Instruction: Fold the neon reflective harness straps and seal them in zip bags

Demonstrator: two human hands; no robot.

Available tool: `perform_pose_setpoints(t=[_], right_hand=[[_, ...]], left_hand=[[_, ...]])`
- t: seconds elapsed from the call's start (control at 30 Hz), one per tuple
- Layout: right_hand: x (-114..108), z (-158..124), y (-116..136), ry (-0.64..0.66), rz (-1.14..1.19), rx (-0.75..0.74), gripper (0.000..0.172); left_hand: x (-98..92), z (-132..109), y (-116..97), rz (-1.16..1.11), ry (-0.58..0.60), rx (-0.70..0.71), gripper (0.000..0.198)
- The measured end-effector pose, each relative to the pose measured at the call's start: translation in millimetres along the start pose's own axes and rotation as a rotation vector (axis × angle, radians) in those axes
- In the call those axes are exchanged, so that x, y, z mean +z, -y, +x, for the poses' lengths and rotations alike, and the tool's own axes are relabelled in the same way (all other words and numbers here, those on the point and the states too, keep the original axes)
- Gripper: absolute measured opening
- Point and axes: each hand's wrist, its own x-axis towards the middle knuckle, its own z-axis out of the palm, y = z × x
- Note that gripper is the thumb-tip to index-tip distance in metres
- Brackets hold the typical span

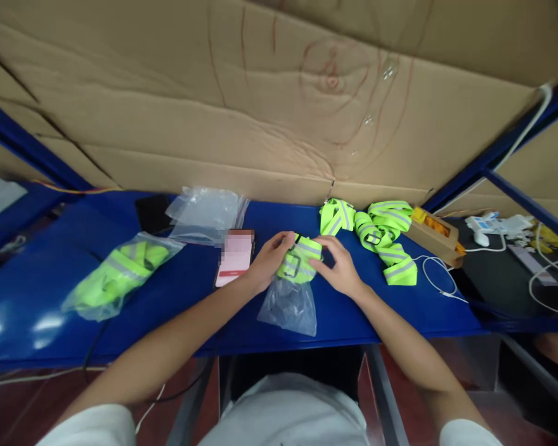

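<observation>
A folded neon-yellow reflective belt (307, 249) with a grey stripe and a dark buckle is held between both my hands. My left hand (270, 259) grips its left side, fingers closed at the upper edge. On the other side, my right hand (338, 266) has its thumb and fingers pressed to the belt's right edge. Just below the belt, a clear plastic bag (289, 308) lies on the blue table (339, 313); whether the belt's lower end is inside it, I cannot tell.
More reflective belts (390, 226) lie at the back right, beside a small cardboard box (434, 234). Left of my hands are a phone (235, 257), a stack of clear bags (207, 214) and a bagged belt (121, 272). A white cable (439, 286) curls at the right. Cardboard (190, 93) walls the back.
</observation>
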Motion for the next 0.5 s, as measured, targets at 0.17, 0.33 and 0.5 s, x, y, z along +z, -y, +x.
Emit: perform_pose_setpoints(t=[0.17, 0.33, 0.5], right_hand=[[1.2, 3.5, -0.5, -0.02, -0.014, -0.046, 0.045], [6.6, 6.7, 1.3, -0.111, 0.005, -0.138, 0.036], [17.8, 4.5, -8.0, -0.094, 0.092, -0.082, 0.036]], left_hand=[[3.2, -10.8, -9.8, 0.005, 0.108, 0.015, 0.065], [1.1, -7.6, -1.5, 0.037, 0.118, 0.108, 0.067], [-4.6, 13.1, 18.6, 0.052, 0.036, 0.119, 0.06]])
